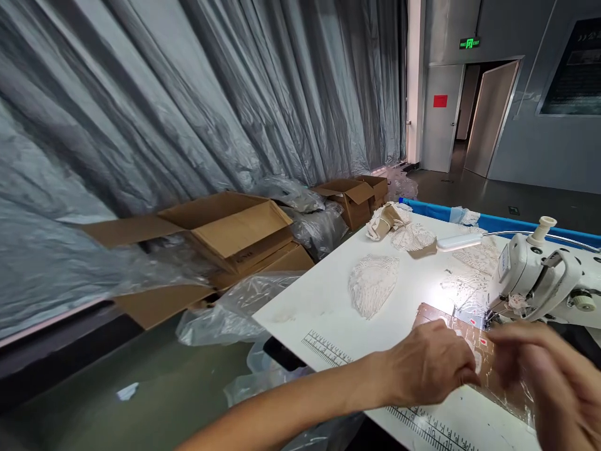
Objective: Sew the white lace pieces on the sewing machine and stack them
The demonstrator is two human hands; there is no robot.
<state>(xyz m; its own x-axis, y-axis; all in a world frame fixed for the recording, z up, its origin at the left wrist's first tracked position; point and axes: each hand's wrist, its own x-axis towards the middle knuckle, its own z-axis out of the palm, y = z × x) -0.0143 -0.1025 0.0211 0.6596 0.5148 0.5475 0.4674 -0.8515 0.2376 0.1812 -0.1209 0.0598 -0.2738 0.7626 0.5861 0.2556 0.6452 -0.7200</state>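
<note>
Your left hand (429, 363): curled over brown sheet (493, 392), grip hidden. Your right hand (554, 379): blurred, grip unclear. Beyond right: sewing machine (519, 260). Beyond left: lace (373, 285); farther left, boxes (241, 230), plastic (253, 300).

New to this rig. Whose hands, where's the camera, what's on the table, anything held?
There is no robot: these are one person's bare hands. The single picture comes from a camera worn on the head, looking forward and down. The left hand is at a shiny brown panel; whether it grips or only presses is hidden. The right hand is blurred in front of the panel's other end, and I can't make out anything in it. The white machine beyond is a sewing machine. The white tabletop has printed ruler scales and carries pale lace pieces.
</note>
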